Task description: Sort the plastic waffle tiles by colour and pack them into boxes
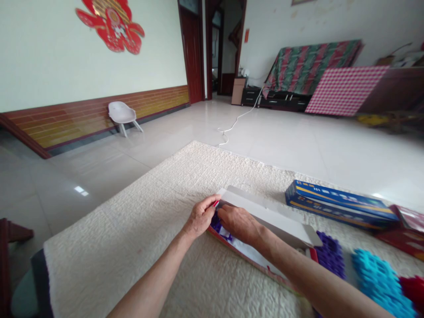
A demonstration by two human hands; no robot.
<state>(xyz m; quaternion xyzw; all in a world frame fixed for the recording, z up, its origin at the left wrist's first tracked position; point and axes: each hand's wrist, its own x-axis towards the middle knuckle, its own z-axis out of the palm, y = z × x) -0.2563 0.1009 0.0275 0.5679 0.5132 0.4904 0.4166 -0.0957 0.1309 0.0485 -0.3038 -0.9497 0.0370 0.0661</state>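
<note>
A long, shallow cardboard box [247, 258] with a red outer edge lies in front of me, its pale lid flap [265, 216] raised along the far side. At the box's left end, my left hand [199, 216] is closed on the corner, thumb and fingers pinching the edge near a small red patch. Inside that same end is my right hand [236, 222], fingers curled downward; what they grip is hidden. Purple knobbly material [217, 223] shows under and beside the right hand, along with something white [245, 249] lining the box. My right forearm covers part of the interior.
A cream quilted cover [159, 212] lies under the box. To the right are a blue box [341, 205], a red box [406, 229], and purple [329, 254], turquoise [382, 280] and red knobbly pieces [412, 289]. A white chair [122, 114] stands by the left wall.
</note>
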